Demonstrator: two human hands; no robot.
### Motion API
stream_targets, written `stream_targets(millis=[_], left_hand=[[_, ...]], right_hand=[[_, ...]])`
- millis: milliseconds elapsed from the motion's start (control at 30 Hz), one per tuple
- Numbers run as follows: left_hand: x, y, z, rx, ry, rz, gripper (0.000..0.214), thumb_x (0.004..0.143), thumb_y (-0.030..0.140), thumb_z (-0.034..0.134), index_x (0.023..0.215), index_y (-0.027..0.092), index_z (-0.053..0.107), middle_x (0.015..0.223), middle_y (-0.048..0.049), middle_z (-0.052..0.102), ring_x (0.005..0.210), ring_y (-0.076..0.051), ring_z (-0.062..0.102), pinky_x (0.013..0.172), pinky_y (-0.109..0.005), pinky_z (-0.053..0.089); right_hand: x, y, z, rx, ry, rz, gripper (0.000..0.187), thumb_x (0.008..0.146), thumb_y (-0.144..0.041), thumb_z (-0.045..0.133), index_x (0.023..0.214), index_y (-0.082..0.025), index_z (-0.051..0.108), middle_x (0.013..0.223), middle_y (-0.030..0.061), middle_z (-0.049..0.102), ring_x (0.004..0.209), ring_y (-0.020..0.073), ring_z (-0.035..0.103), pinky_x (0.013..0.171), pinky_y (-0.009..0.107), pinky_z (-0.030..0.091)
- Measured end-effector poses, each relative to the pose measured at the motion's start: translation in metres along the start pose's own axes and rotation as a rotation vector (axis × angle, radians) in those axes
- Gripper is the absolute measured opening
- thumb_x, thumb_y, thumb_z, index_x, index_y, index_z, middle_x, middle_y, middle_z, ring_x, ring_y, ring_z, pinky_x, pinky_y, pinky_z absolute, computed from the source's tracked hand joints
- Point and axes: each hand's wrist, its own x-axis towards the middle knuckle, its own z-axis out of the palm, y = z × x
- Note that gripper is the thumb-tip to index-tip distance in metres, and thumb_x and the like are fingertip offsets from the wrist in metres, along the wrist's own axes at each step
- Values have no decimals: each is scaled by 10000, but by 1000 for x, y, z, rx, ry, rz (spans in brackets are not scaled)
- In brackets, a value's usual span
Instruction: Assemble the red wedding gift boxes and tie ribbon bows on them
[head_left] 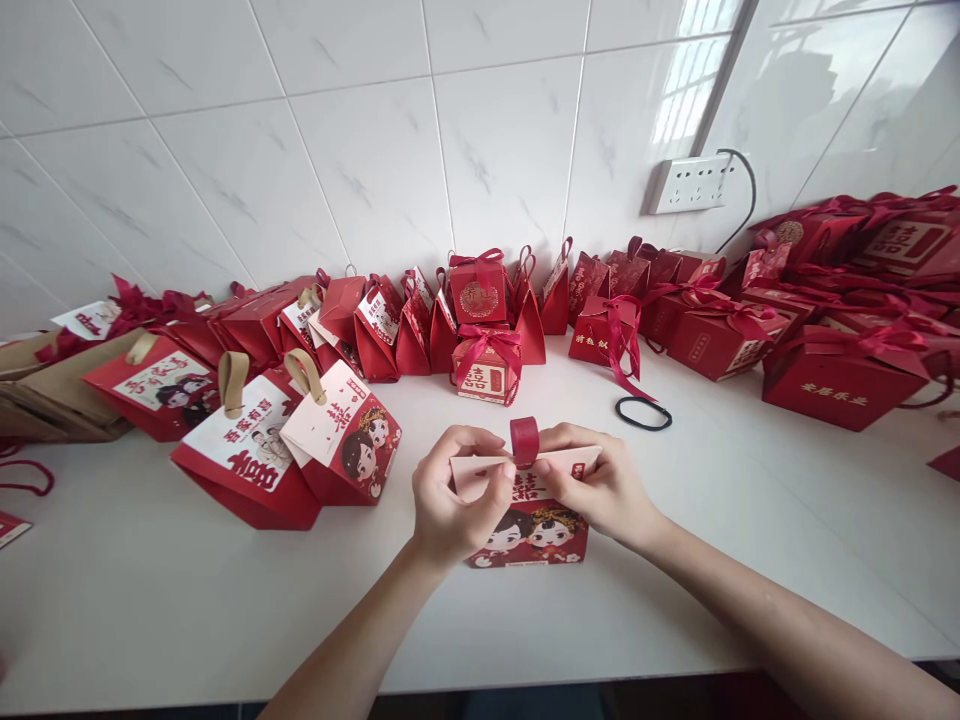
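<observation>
Between my hands a red and pink paper gift box [529, 545] with a printed couple stands on the white table [645, 620]. A dark red ribbon loop [524, 440] sticks up from its top edge. My left hand [461, 495] pinches the left part of that edge, thumb in front and fingers behind. On the other side my right hand [600, 480] grips the right part the same way, its thumb close to the loop. Both hands' fingers behind the box are partly hidden.
Two similar boxes with tan loops, one pink-topped [349, 435], stand at left. A black elastic band [643, 413] lies beyond my right hand. Rows of red gift boxes [487, 365] line the tiled wall, with more stacked right [844, 380]. A power strip [690, 186] hangs above.
</observation>
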Motion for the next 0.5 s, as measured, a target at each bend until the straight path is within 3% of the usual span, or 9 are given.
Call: stream_targets(millis=[200, 500], left_hand=[[2, 1, -1, -68, -93, 38, 27, 775, 180, 587, 781, 158, 571, 674, -10, 603, 600, -117, 591, 542, -212, 496], [2, 0, 0, -116, -88, -7, 15, 773, 155, 594, 784, 161, 585, 689, -11, 619, 626, -120, 611, 555, -202, 494]], right_hand=[[0, 1, 0, -2, -10, 4, 214, 801, -345, 577, 726, -157, 645, 570, 20, 609, 538, 121, 553, 454, 205, 421], [-1, 1, 0, -6, 2, 5, 183, 785, -317, 582, 737, -152, 646, 579, 22, 608, 523, 113, 533, 449, 205, 409]])
